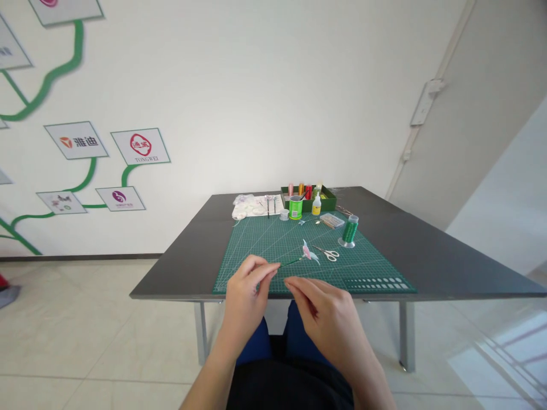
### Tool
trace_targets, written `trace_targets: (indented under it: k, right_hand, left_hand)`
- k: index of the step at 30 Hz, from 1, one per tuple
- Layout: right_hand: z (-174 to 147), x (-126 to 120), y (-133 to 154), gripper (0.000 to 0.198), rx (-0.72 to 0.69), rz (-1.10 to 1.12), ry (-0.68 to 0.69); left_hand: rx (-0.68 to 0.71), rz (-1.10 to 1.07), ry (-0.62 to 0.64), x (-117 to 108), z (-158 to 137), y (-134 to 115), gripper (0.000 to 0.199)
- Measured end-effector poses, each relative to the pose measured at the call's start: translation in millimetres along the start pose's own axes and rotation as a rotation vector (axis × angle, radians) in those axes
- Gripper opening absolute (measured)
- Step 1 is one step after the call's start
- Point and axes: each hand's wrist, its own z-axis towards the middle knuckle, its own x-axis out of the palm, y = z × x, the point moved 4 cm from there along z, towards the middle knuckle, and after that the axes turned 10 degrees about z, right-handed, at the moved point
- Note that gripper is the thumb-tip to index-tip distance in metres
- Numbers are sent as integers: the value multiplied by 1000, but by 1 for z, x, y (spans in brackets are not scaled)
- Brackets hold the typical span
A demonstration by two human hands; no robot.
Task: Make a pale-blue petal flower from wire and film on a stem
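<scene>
My left hand (251,285) pinches the thin green stem of a handmade flower (308,252) with pink and pale blue petals. The stem points right, so the bloom hangs over the green cutting mat (252,245). Lower and to the right, my right hand (318,302) has its thumb and fingertips pressed together near the mat's front edge; anything between them is too fine to make out. Just beyond the bloom lie small scissors (329,254) with white handles. A spool of green thread (349,232) stands upright farther right.
At the back of the dark table (179,245) are a green box (328,202) with thread spools, a bright green can (295,208), a yellow glue bottle (316,205), a clear case (332,220) and a white cloth (252,206) with tools beside it. A white wall stands behind.
</scene>
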Motion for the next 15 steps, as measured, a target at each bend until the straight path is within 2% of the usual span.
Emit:
trace_targets:
  k: [15]
  right_hand:
    - [-3,-8,3,30,-47,-91,-27]
  left_hand:
    - [137,162,93,2,-2,-6,24]
